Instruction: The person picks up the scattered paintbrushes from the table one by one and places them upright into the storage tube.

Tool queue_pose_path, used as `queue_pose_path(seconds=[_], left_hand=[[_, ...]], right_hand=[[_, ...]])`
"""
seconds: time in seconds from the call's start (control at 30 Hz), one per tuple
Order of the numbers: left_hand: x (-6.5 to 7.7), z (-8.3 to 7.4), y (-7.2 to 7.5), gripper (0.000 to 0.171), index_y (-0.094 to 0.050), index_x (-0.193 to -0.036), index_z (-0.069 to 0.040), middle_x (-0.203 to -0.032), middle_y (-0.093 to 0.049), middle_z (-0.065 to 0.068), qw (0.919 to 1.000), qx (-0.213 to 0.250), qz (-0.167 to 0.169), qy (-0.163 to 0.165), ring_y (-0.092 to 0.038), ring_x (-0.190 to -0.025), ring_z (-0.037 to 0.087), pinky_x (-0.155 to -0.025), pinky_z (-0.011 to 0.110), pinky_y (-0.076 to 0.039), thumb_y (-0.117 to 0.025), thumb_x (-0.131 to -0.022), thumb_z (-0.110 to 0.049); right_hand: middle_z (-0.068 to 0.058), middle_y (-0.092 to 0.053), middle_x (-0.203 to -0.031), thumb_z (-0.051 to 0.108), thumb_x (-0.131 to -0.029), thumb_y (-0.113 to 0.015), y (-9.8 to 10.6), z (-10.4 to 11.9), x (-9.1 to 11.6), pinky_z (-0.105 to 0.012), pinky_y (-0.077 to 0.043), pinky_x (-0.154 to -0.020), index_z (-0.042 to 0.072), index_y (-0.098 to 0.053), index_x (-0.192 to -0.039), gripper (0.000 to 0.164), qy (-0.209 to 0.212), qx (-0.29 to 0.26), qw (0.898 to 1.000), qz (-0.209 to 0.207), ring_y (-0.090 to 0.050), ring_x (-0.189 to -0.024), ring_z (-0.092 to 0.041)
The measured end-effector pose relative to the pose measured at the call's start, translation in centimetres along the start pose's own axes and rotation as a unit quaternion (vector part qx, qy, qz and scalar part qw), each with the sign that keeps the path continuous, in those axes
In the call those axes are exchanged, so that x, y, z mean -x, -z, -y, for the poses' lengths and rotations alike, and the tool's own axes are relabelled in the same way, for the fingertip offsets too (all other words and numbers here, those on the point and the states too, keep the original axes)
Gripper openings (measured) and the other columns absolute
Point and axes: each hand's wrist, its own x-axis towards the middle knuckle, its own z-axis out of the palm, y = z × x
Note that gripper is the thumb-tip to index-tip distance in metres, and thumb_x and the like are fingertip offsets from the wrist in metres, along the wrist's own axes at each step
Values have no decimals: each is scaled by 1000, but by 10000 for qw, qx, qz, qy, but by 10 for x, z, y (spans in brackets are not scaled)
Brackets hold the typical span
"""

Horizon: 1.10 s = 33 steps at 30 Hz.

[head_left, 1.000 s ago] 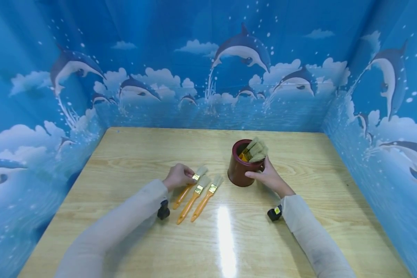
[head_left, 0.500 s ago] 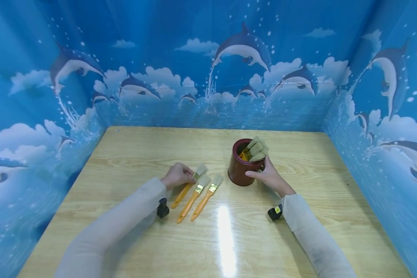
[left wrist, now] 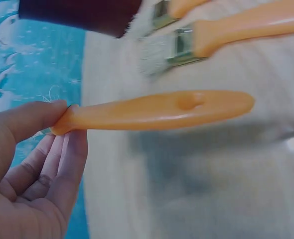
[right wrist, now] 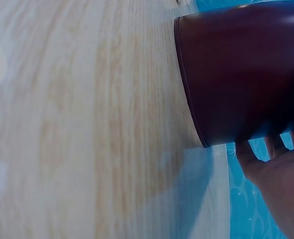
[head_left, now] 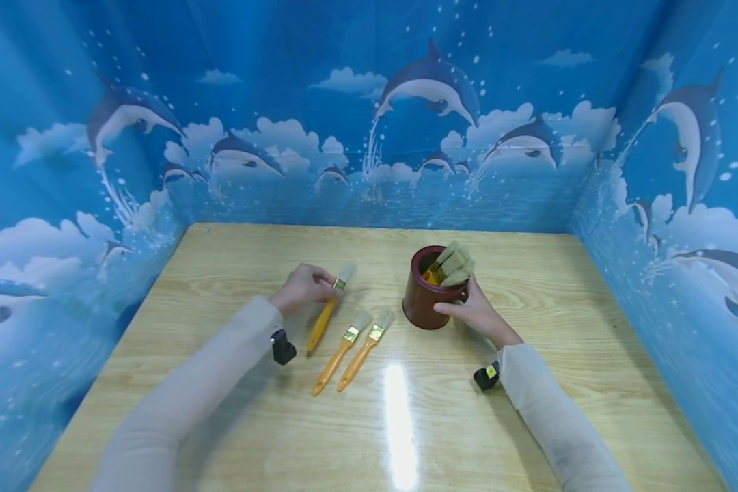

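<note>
My left hand pinches a paintbrush with an orange handle and pale bristles. In the left wrist view thumb and fingers grip the brush at the narrow end of its handle, and its shadow lies apart from it on the table. A dark red round pot stands upright, with several paintbrushes leaning bristles-up inside it. My right hand holds this pot from the right side, its thumb at the front; the right wrist view shows fingers against the pot's wall.
Two more paintbrushes, one beside the other, lie on the wooden table between the hands, bristles pointing away. A blue curtain printed with dolphins surrounds the table's back and sides. A bright reflection crosses the tabletop.
My left hand has raised the leftmost paintbrush off the table and moved it away and slightly left from the other two. The right hand and the pot have stayed in place.
</note>
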Motion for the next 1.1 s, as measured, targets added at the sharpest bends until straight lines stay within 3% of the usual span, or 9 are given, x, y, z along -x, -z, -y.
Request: queue_pose_path(seconds=[0.27, 0.53, 0.93, 1.1], left_hand=[[0, -27, 17, 28, -62, -109, -3, -102, -64, 13, 9996, 281, 4, -81, -65, -89, 23, -91, 45, -52, -73, -85, -12], [0, -47, 26, 31, -60, -112, -3, -105, -62, 14, 9991, 374, -68, -166, -63, -93, 24, -81, 32, -56, -73, -84, -9], [-1, -81, 22, 31, -59, -110, -1, -102, -62, 14, 9954, 750, -141, -573, -64, -90, 24, -79, 32, -57, -74, -84, -9], [-1, -96, 16, 30, -59, -108, -2, -101, -61, 13, 9929, 1018, -195, -591, -65, -89, 23, -78, 30, -57, -75, -84, -10]], right_hand=[[-9, -6, -160, 27, -85, -73, 1, -6, -3, -57, -18, -114, 28, 10, -153, 107, 17, 4, 10000, -30, -13, -145, -34], [-5, -9, -159, 27, -84, -75, 3, -28, -16, -57, -17, -114, 33, 6, -153, 107, 243, -50, 9996, -128, -15, -145, -30], [-5, -11, -159, 30, -83, -76, 2, -31, -16, -57, -19, -114, 37, 4, -152, 106, 460, -13, 9988, -175, -18, -144, -30], [-5, -12, -159, 30, -83, -76, 3, -31, -16, -57, -19, -114, 36, 4, -152, 106, 429, -28, 9989, -171, -17, -144, -30]])
